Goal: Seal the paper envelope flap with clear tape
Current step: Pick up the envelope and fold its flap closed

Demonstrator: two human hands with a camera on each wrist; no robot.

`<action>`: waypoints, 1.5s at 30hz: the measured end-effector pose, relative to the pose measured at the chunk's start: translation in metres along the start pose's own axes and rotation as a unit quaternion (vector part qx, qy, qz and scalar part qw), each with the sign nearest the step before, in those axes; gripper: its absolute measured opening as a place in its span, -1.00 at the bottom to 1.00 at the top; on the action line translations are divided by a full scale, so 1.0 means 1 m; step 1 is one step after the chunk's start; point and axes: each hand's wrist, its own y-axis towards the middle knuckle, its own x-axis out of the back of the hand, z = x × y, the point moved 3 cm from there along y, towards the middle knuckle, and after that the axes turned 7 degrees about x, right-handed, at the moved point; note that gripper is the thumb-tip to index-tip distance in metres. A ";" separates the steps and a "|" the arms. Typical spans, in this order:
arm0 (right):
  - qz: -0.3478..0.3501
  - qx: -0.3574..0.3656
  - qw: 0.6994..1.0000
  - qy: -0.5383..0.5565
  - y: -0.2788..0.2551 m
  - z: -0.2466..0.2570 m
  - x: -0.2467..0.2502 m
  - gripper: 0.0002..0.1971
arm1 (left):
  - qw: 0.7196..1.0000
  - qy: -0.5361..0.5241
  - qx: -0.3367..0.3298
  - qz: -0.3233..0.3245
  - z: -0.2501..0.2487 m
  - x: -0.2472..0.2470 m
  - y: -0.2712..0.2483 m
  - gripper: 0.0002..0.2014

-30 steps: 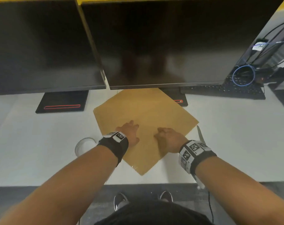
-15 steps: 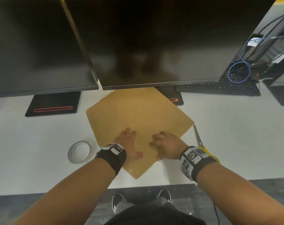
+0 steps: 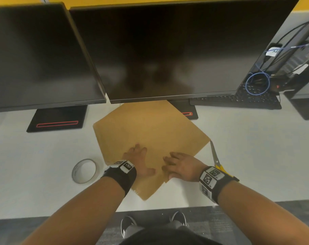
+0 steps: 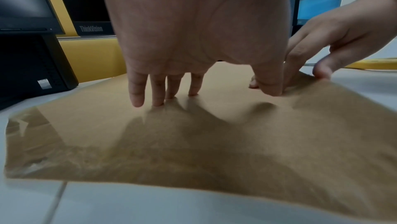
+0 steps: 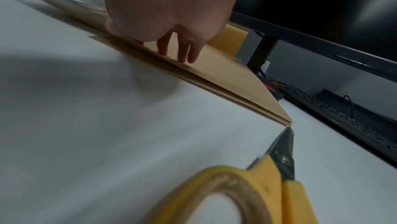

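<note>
Nearest me, the corner of the paper envelope point(image 3: 150, 138) hangs close to the front edge of the white desk point(image 3: 35, 165), and a strip of clear tape point(image 4: 28, 142) already shines along the side by that corner, rumpled at its end; if I rub carelessly there, I think the wrinkles could set for good or the loose end could lift. My left hand point(image 3: 138, 162) lies flat on the envelope, fingers straight and spread, pressing and gripping nothing. My right hand point(image 3: 181, 166) rests just beside it with its fingers point(image 5: 182, 52) extended down onto the paper near the layered edge and the thumb at that edge; it holds nothing either, though I cannot tell how hard it bears down. The envelope sits skewed on the desk, so an uneven push from either palm could slide or spin it, and the folded layers I see from the right wrist might gape instead of closing. Just right of my wrist, the yellow-handled scissors point(image 3: 216, 160) point their tip almost at the envelope's right corner; a sweep of my arm could knock them. To the left the tape roll point(image 3: 84, 171) stands apart. Farther back, the far corner tucks under the monitors point(image 3: 168, 50), where it could catch.
</note>
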 end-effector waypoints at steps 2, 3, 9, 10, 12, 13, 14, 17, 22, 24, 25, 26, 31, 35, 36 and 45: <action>-0.044 0.006 0.999 0.020 0.001 -0.002 0.004 -0.44 | 1.000 -0.007 0.003 0.000 -0.002 0.003 0.002 -0.02; -0.067 0.002 0.997 0.029 0.002 -0.003 0.006 -0.49 | 1.000 -0.013 0.004 0.002 -0.003 0.003 0.004 -0.02; -0.164 -0.069 0.975 0.129 0.006 -0.009 0.022 -0.54 | 0.997 -0.071 0.016 0.025 -0.002 0.018 0.000 -0.19; -0.187 -0.084 0.968 0.142 0.005 -0.012 0.027 -0.53 | 0.995 -0.094 0.023 0.036 0.000 0.021 -0.002 -0.26; -0.235 -0.104 0.953 0.160 0.003 -0.017 0.039 -0.52 | 0.976 -0.199 0.047 0.073 0.008 0.020 0.000 -0.31; -0.253 -0.110 0.946 0.168 0.002 -0.021 0.046 -0.57 | 0.960 -0.260 0.054 0.094 0.011 0.023 -0.003 -0.23; -0.269 -0.112 0.940 0.178 0.002 -0.024 0.053 -0.63 | 0.932 -0.342 0.056 0.104 0.012 0.028 -0.010 -0.11; -0.312 -0.117 0.918 0.216 -0.003 -0.033 0.082 -0.70 | 0.797 -0.602 0.049 -0.004 0.017 0.053 -0.023 -0.39; -0.410 -0.184 0.841 0.300 -0.018 -0.056 0.122 -0.77 | 0.808 -0.585 0.028 -0.057 0.038 0.103 -0.033 -0.13; -0.476 -0.213 0.786 0.332 -0.026 -0.066 0.132 -0.75 | 0.824 -0.565 0.026 -0.030 0.040 0.122 -0.039 -0.18; -0.506 -0.224 0.757 0.346 -0.029 -0.070 0.137 -0.73 | 0.832 -0.554 0.015 -0.021 0.040 0.131 -0.045 -0.18; -0.531 -0.233 0.732 0.359 -0.032 -0.075 0.142 -0.72 | 0.839 -0.543 -0.006 -0.023 0.041 0.140 -0.048 -0.19; -0.611 -0.243 0.638 0.400 -0.050 -0.094 0.166 -0.71 | 0.907 -0.391 -0.108 -0.110 0.054 0.175 -0.074 -0.48; -0.639 -0.242 0.604 0.411 -0.061 -0.098 0.181 -0.67 | 0.910 -0.327 -0.074 -0.243 0.056 0.197 -0.083 -0.75; -0.649 -0.244 0.587 0.419 -0.062 -0.098 0.184 -0.63 | 0.904 -0.331 -0.074 -0.258 0.056 0.202 -0.084 -0.75; -0.669 -0.155 0.582 0.435 -0.076 -0.084 0.172 -0.42 | 0.912 -0.268 -0.092 -0.297 0.041 0.254 -0.094 -0.73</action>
